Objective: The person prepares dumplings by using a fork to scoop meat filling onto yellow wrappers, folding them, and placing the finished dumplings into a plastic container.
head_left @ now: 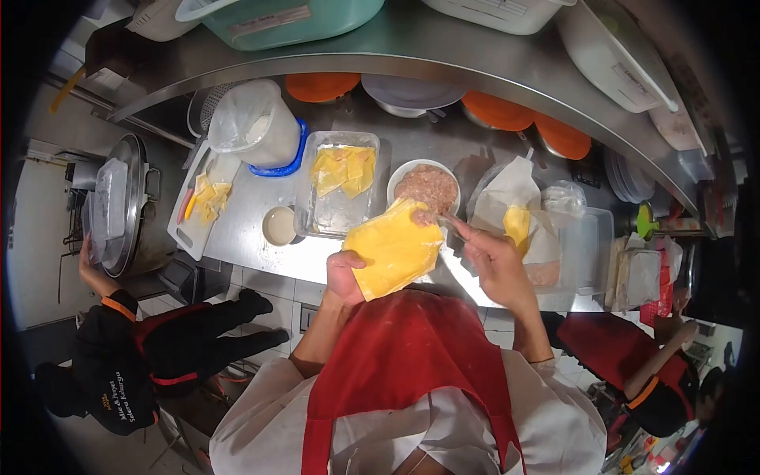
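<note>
My left hand is closed on the lower left edge of a stack of yellow dough wrappers, held tilted in front of my red apron. A small lump of pink minced meat sits at the stack's upper right corner. In my right hand is a thin metal utensil, its tip at that lump; fingers and meat hide part of it. Just beyond is a white bowl of minced meat. A clear tray left of it holds folded yellow pieces.
A small cup, a white cutting board with yellow scraps and a lined white bucket stand left. Right are paper-wrapped yellow wrappers and a clear container. A steel shelf overhangs the counter. People work at both sides.
</note>
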